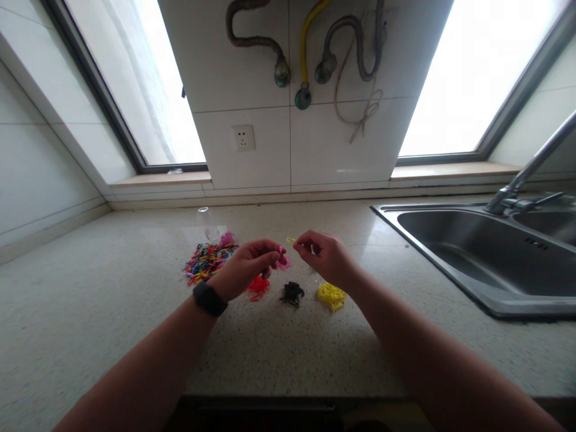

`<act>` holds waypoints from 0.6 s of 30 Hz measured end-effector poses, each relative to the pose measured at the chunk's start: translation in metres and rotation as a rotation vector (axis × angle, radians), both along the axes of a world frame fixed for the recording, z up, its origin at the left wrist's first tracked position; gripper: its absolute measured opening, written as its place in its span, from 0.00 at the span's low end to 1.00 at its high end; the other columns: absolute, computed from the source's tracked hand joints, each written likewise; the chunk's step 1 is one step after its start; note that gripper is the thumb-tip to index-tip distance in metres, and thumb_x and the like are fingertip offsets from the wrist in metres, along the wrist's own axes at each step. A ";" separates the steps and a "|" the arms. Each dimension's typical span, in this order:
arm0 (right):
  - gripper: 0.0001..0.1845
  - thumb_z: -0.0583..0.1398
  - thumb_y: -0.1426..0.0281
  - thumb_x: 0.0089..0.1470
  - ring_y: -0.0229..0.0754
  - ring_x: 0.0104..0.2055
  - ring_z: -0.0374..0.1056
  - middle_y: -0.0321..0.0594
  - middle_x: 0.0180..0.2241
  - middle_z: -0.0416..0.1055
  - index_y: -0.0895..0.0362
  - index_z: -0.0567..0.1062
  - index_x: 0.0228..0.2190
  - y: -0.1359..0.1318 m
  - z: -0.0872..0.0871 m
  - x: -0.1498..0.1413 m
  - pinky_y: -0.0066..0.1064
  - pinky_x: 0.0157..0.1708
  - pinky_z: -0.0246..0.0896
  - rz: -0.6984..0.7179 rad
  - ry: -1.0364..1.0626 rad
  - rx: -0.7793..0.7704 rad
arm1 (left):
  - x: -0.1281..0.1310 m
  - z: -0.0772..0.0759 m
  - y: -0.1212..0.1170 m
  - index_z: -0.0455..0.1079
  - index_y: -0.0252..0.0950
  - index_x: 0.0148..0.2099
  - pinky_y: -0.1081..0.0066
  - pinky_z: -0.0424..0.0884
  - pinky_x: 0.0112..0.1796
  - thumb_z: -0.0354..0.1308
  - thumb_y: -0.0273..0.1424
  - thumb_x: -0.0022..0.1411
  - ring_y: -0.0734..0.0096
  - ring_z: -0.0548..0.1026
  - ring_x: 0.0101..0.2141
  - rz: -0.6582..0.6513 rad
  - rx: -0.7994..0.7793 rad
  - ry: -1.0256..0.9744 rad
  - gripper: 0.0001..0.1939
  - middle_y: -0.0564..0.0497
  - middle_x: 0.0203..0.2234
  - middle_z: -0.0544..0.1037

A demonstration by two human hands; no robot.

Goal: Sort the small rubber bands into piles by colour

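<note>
My left hand (249,264), with a dark watch (210,299) at the wrist, pinches a pink rubber band (281,250). In the fingertips of my right hand (327,255) is a looped yellow rubber band (291,240). The two hands are close together above the counter, not touching. Beneath them are separate small piles of red bands (258,289), black bands (292,294) and yellow bands (332,296). Some pink bands (285,263) show behind the left fingertips, partly hidden. A larger mixed-colour pile (204,264) lies to the left of my left hand.
Behind the mixed pile is a clear plastic container (204,221). A steel sink (391,240) with a tap (506,195) is set into the speckled counter (112,300) on the right. The tiled wall (252,171) has a socket (243,138) and hoses.
</note>
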State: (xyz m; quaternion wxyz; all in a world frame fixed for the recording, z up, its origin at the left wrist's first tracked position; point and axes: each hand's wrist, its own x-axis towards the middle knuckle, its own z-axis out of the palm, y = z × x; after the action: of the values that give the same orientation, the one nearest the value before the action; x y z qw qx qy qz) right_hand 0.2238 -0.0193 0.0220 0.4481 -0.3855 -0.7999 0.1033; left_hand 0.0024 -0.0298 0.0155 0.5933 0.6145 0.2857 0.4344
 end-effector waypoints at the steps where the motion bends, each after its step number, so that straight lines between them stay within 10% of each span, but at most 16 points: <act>1: 0.06 0.61 0.67 0.57 0.32 0.23 0.58 0.33 0.23 0.70 0.56 0.77 0.32 0.000 0.000 0.000 0.27 0.28 0.53 -0.001 -0.001 0.002 | 0.000 0.000 0.000 0.74 0.35 0.43 0.79 0.65 0.25 0.65 0.36 0.61 0.80 0.68 0.25 0.004 0.000 0.003 0.11 0.50 0.32 0.79; 12: 0.07 0.61 0.66 0.57 0.33 0.24 0.59 0.34 0.24 0.70 0.56 0.77 0.32 0.002 0.000 0.002 0.28 0.28 0.53 -0.012 -0.010 0.000 | -0.002 -0.004 0.005 0.74 0.34 0.45 0.76 0.65 0.26 0.64 0.40 0.61 0.78 0.68 0.25 0.090 0.053 0.134 0.16 0.47 0.34 0.79; 18: 0.06 0.61 0.66 0.57 0.33 0.23 0.59 0.34 0.24 0.70 0.55 0.76 0.32 0.005 -0.003 0.005 0.28 0.28 0.53 -0.025 -0.026 0.006 | -0.007 -0.012 0.018 0.75 0.35 0.44 0.71 0.69 0.33 0.60 0.40 0.63 0.69 0.74 0.33 0.242 0.332 0.482 0.14 0.47 0.35 0.81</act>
State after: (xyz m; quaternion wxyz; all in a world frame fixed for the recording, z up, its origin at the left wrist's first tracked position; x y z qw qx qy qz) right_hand 0.2287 -0.0138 0.0195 0.4400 -0.3956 -0.8011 0.0900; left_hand -0.0042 -0.0116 0.0038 0.3441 0.7497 0.4146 0.3844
